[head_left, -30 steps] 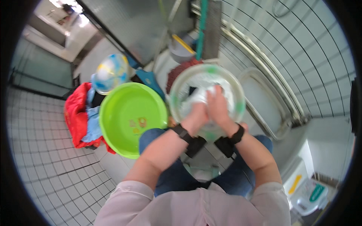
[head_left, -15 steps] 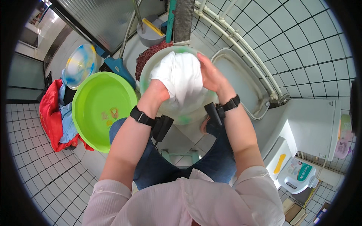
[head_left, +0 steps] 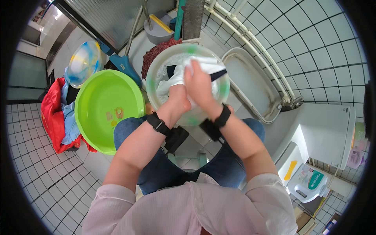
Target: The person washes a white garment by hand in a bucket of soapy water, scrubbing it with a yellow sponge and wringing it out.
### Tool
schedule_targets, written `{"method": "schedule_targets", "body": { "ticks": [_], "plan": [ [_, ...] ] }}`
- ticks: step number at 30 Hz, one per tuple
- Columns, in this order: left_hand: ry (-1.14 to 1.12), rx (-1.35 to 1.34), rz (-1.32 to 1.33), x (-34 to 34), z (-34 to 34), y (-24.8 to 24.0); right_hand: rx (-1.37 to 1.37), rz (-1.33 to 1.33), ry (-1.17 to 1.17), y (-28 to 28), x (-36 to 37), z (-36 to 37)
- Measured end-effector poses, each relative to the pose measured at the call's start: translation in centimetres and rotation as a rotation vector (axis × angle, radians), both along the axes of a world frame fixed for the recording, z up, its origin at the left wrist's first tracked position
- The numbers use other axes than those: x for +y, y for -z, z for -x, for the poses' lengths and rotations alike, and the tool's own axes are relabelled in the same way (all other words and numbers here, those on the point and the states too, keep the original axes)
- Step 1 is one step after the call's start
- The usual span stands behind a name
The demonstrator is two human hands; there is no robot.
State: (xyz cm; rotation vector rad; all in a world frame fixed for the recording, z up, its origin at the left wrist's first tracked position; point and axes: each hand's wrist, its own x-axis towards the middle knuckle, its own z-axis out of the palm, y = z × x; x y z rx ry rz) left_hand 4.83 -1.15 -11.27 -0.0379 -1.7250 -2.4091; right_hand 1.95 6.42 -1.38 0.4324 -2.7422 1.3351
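A white garment with dark bands (head_left: 171,81) lies bunched in soapy water inside a pale round basin with green patches (head_left: 153,96), between my knees. My left hand (head_left: 179,98) is closed on the garment's near side, its fingertips hidden behind the cloth and the other hand. Just right of it and partly over it, my right hand (head_left: 199,81) is on the cloth; its fingers are smeared by motion, so their grip cannot be made out. A piece of the white cloth sticks out past the right fingers, blurred too.
Left stands a bright green basin (head_left: 109,102), with red and blue clothes (head_left: 55,113) beside it and a blue-yellow basin (head_left: 84,62) behind. A grey mop bucket (head_left: 158,33) and dark red mop head (head_left: 156,55) are at the back. Right are a long grey tub (head_left: 250,82) and detergent jug (head_left: 307,182).
The bunched white garment has gone down into the basin and spread, showing dark bands and suds. My hands, apart around it before, are now together, the right one having moved left.
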Motion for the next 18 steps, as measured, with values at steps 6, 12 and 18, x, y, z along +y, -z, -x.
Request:
{"method": "schedule_targets", "body": {
  "ticks": [6,12,18],
  "plan": [
    [0.079,-0.828,-0.716,-2.1,1.7,-5.3,-0.118,-0.041,-0.112,0.2,-0.4,-3.1],
    [-0.029,-0.912,-0.819,1.0,0.5,-4.7,-0.25,-0.12,0.021,2.0,0.7,0.3],
    [-0.086,-0.684,-0.766,1.1,1.5,-4.9,-0.22,-0.035,0.065,2.0,0.8,1.7]
  ]
}}
